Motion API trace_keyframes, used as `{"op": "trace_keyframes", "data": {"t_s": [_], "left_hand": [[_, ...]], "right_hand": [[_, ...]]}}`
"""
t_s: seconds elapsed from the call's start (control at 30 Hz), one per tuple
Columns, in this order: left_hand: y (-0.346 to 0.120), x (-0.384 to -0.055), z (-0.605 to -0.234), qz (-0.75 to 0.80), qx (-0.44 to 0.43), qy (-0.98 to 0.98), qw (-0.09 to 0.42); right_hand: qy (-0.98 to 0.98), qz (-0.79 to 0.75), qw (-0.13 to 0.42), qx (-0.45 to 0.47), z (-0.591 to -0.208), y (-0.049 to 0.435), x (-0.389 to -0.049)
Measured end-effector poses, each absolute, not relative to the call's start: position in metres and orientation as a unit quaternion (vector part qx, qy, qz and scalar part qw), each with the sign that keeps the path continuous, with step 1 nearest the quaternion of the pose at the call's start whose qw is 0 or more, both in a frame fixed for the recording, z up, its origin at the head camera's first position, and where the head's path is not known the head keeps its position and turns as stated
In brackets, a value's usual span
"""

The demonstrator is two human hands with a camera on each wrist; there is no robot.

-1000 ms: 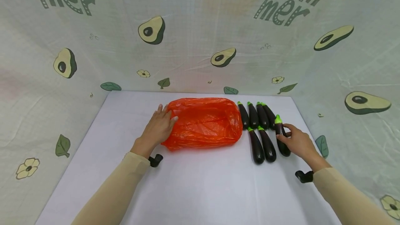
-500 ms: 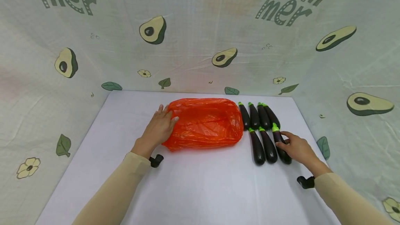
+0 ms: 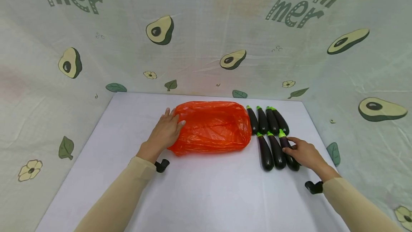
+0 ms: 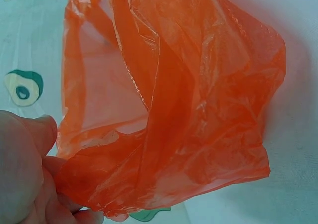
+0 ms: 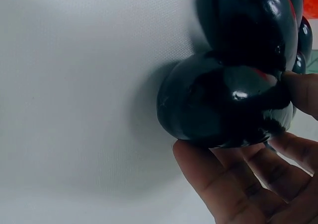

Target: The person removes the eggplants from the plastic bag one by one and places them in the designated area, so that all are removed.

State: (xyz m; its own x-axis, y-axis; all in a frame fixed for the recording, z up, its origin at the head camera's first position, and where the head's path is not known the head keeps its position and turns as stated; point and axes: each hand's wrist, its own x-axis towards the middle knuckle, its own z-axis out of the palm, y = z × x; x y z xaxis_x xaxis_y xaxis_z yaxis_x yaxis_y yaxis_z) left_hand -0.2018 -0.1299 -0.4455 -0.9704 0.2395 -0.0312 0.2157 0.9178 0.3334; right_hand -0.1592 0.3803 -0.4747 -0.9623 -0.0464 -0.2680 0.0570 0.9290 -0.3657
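A red plastic bag (image 3: pixel 210 128) lies spread on the white table, its mouth edges showing in the left wrist view. My left hand (image 3: pixel 163 131) holds the bag's left end, fingers on its outer side and thumb towards its middle; some fingers are partly hidden by the film. My right hand (image 3: pixel 305 153) grips a dark purple eggplant (image 3: pixel 288 153) with a green stem end, thumb on one side and fingers on the other. In the right wrist view that eggplant (image 5: pixel 218 102) touches another eggplant (image 5: pixel 251 23).
Several more eggplants, such as one in the back row (image 3: pixel 253 121) and one in the front row (image 3: pixel 265 153), lie right of the bag. The white table (image 3: pixel 212 192) is enclosed by patterned cloth (image 3: pixel 193 67) at the back and sides.
My right hand has shifted its eggplant slightly towards me and left, closing it up with the front row. The left hand and the bag stay in place.
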Motion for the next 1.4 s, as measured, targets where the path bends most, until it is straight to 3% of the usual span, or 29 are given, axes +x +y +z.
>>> {"op": "trace_keyframes", "data": {"t_s": [0.73,1.17,1.4], "left_hand": [[-0.128,-0.199,-0.445,0.176,0.102,0.978,0.052],[-0.129,-0.205,-0.448,0.180,0.098,0.977,0.059],[-0.133,-0.206,-0.448,0.190,0.112,0.973,0.067]], "right_hand": [[0.970,-0.209,0.126,0.005,-0.480,0.385,-0.155],[0.976,-0.198,0.095,0.010,-0.485,0.386,-0.154],[0.981,-0.189,0.045,0.016,-0.483,0.375,-0.155]]}}
